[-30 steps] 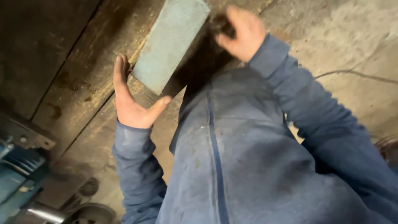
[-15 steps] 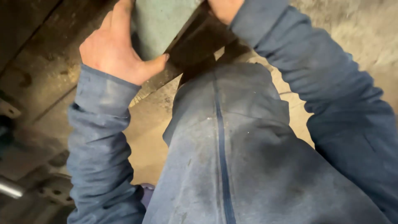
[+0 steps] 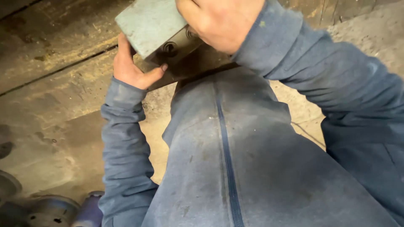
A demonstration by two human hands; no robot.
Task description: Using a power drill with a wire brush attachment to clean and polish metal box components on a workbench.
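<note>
Between both hands [image 3: 176, 42], block [image 3: 147, 23] (top cropped)

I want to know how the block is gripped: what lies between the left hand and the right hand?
In the head view, only the grey metal block lies between them: the left hand cups its lower edge, the right hand grips its upper right.

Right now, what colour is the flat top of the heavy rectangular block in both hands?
Pale grey-green, seen in the head view on the rectangular metal block.
</note>
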